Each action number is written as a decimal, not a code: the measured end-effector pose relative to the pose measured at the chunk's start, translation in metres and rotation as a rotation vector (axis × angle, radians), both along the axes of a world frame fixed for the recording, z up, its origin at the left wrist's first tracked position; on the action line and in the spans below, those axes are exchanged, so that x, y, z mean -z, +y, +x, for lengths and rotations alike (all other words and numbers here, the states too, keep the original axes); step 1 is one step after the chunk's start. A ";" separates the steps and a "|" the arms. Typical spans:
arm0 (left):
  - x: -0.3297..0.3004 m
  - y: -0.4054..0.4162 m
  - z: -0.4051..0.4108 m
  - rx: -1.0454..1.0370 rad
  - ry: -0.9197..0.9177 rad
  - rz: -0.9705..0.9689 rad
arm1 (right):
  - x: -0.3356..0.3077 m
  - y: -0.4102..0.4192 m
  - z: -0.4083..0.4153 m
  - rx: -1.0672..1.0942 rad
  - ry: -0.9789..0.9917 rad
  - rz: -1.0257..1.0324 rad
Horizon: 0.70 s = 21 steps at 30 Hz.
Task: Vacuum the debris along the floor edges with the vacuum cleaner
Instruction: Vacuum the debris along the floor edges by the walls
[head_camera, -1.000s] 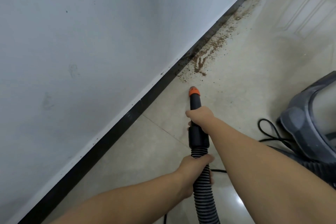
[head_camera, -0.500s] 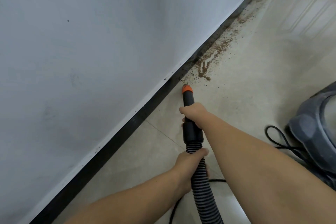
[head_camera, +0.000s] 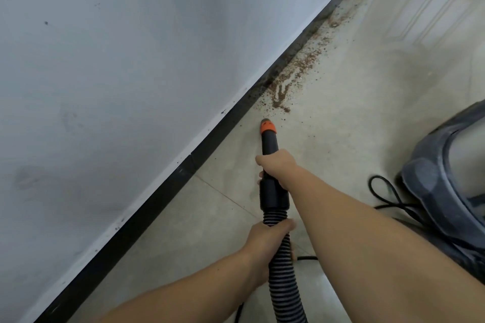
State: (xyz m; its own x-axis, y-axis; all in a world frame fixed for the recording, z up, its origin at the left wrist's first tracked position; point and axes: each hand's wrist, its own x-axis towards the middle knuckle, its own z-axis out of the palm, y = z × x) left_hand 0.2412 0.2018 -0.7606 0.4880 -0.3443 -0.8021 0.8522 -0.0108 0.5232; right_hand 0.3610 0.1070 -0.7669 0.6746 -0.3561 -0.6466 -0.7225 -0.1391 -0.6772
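Observation:
A black vacuum nozzle (head_camera: 269,143) with an orange tip (head_camera: 267,127) points at the floor, a short way from the black baseboard (head_camera: 162,191). My right hand (head_camera: 278,168) grips the nozzle tube just above its wide collar. My left hand (head_camera: 267,241) holds the ribbed grey hose (head_camera: 284,286) right behind the collar. Brown crumbly debris (head_camera: 291,78) lies in a band along the baseboard, starting just beyond the orange tip and running away to the upper right.
The grey vacuum cleaner body (head_camera: 451,191) stands on the floor at the right, with its black power cord (head_camera: 385,196) looped beside it. A pale wall (head_camera: 131,60) fills the left side. Beige floor tiles (head_camera: 367,113) stretch to the right of the debris.
The nozzle tip has drawn back slightly from the baseboard and shifted right. The near end of the debris patch looks thinner than a second ago. Both hands keep their hold.

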 end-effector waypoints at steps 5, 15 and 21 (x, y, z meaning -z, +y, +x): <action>-0.009 -0.012 -0.022 0.183 0.078 0.016 | 0.007 -0.036 -0.045 0.241 0.008 0.012; -0.020 -0.031 -0.018 0.249 0.010 0.025 | -0.008 -0.076 -0.063 0.465 0.013 0.064; -0.018 -0.027 0.000 0.119 -0.024 0.011 | -0.019 -0.053 -0.024 0.288 -0.008 0.107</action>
